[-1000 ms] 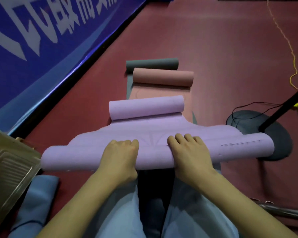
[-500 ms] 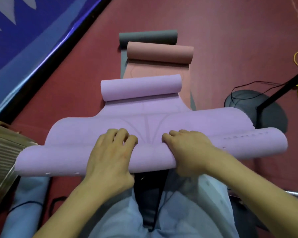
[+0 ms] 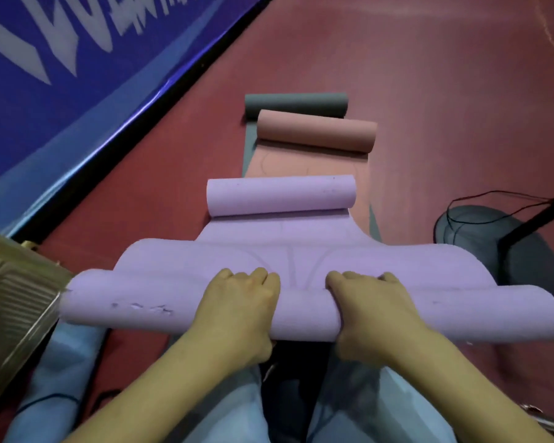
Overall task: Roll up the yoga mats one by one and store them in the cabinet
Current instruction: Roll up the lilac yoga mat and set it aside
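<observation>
at the lower middle of the head view, the purple mat [image 3: 301,260] lay on the red floor [image 3: 429,75] with its near end wound into a roll running left to right, straight across the person's front. the left hand [image 3: 237,310] and the right hand [image 3: 370,310] sat side by side on the roll's middle, fingers curled over its far edge and gripping it — equally near, neither leading. the unrolled length stretched away from the hands toward a second curl at the mat's far end, so the coming push would likely go straight forward. beyond lay a pink mat [image 3: 315,134] and a grey mat [image 3: 296,103], each partly rolled. no cabinet was clearly shown; a golden ribbed object [image 3: 10,302] at the left was cut off, and the thumbs were hidden under the roll.
</observation>
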A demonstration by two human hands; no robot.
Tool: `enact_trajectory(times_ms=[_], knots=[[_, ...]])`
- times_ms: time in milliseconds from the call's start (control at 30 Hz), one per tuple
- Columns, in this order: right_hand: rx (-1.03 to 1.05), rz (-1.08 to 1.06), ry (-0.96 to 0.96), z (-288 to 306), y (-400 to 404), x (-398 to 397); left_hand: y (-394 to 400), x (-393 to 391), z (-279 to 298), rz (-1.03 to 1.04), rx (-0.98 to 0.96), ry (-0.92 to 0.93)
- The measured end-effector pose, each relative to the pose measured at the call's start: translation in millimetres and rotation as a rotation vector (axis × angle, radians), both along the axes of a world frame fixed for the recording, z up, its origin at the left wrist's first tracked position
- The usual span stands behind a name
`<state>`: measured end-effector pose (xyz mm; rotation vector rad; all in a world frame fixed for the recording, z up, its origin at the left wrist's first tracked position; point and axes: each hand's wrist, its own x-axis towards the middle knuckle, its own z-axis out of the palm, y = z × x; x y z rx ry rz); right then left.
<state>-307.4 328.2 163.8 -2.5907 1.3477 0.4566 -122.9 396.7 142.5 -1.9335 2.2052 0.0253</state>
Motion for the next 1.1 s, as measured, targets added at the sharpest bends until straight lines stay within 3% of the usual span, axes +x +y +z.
enact_trajectory(times_ms=[167,300,533,600,733,933,1100], knots=[[-0.331,-0.024,-0.227,-25,26,-7,-15,5,18,0.030,0.088,0.047],[-0.356,-0.025,-0.202,-35,37,-8,-29,10,24,0.041,0.171,0.067],[-0.517,-0.033,-0.212,-36,21,1,-18,7,8,0.093,-0.003,0.118],[-0.472,-0.020,-0.178,-35,14,5,-20,15,8,0.092,-0.031,0.128],[-0.280,0.106,-0.051,-14,6,9,-23,33,23,0.072,0.096,0.169],[-0.125,0.154,-0.028,1,-10,11,-9,12,29,-0.018,0.078,-0.115],[-0.064,0.153,0.000,2,-23,11,-17,9,17,0.008,0.093,-0.095]])
